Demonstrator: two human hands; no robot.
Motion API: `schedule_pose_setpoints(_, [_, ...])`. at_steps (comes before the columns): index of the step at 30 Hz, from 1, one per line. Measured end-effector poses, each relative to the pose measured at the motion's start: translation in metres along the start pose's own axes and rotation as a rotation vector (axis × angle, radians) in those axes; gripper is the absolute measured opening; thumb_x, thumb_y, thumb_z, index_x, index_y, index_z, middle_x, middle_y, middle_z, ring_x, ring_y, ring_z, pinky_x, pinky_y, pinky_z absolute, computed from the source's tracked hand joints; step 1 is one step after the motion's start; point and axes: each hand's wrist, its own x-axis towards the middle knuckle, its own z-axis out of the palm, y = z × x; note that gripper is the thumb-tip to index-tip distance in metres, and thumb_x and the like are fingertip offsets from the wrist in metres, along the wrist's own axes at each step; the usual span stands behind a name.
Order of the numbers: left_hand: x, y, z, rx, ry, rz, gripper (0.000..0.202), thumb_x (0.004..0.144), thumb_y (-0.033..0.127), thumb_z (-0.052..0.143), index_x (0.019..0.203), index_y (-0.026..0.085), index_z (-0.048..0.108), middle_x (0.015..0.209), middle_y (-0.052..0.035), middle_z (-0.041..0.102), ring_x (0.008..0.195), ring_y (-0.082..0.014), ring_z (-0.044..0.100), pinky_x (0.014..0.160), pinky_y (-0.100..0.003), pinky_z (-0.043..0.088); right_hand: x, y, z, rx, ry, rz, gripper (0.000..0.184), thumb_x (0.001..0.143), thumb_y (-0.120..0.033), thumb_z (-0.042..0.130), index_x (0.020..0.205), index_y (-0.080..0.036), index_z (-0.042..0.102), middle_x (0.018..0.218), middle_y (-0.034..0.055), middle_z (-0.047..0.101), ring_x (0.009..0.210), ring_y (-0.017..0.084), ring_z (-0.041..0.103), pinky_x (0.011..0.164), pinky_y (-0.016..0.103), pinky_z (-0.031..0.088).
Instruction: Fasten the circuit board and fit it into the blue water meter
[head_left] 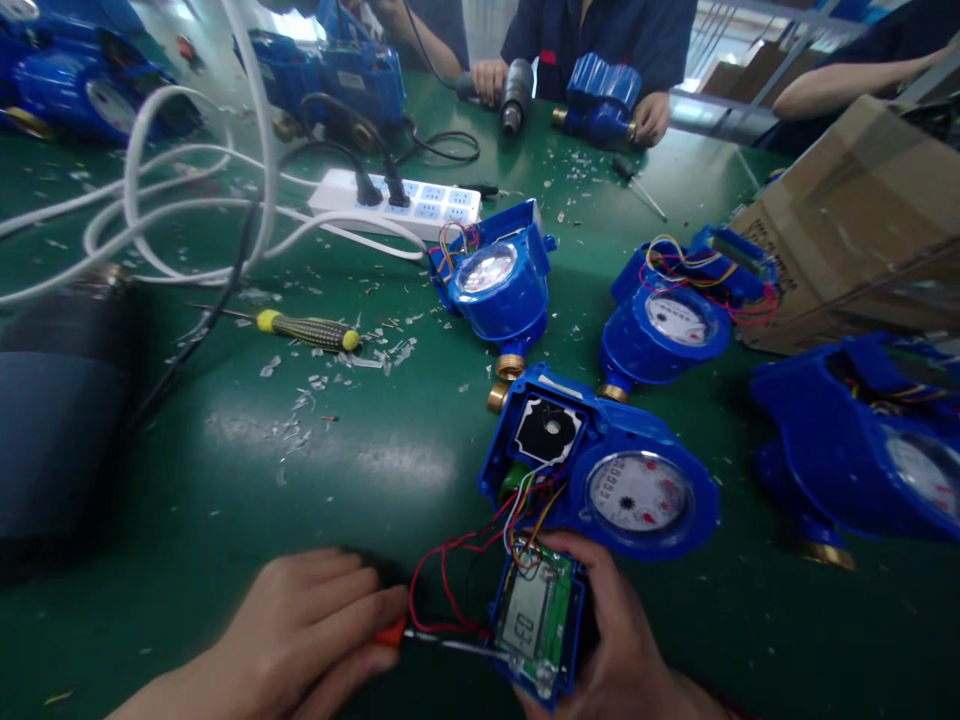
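My left hand (300,630) is closed round a small screwdriver (442,640) with a red handle; its thin shaft reaches right to the green circuit board. My right hand (622,640) grips the blue lid module (536,615), which carries that board and a small LCD display. Red, yellow and other wires run from the module up into an open blue water meter (600,470) with a white dial, lying on the green table (225,500) just above my hands.
Three more blue meters (499,280) (667,320) (862,440) lie behind and to the right. A yellow-and-black screwdriver (307,330), a white power strip (405,200) and looped white cables lie at left. A cardboard box (855,230) stands right. Other people's hands work across the table.
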Motion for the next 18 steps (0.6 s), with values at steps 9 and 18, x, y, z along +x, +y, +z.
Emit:
schedule_pose_setpoints(9, [-0.014,0.000,0.011,-0.009,0.026,-0.088,0.023,0.091,0.029,0.040,0.103,0.020,0.058,0.073,-0.0020,0.063,0.060,-0.0130,0.058,0.055,-0.021,0.046,0.001,-0.003,-0.001,-0.036,0.020,-0.043,0.070,0.051,-0.026,0.063,0.116,-0.021,0.037,0.097,0.0086,0.061,0.083,0.028,0.064,0.069,0.041,0.055])
schedule_pose_setpoints(18, [-0.015,0.000,0.016,0.011,0.117,-0.056,0.022,0.091,0.027,0.041,0.100,0.019,0.059,0.072,-0.0020,0.064,0.061,-0.0132,0.060,0.055,-0.022,0.049,0.003,-0.002,-0.003,-0.072,-0.008,-0.049,0.073,0.050,-0.026,0.066,0.117,-0.022,0.038,0.098,0.0072,0.061,0.083,0.026,0.064,0.069,0.038,0.055])
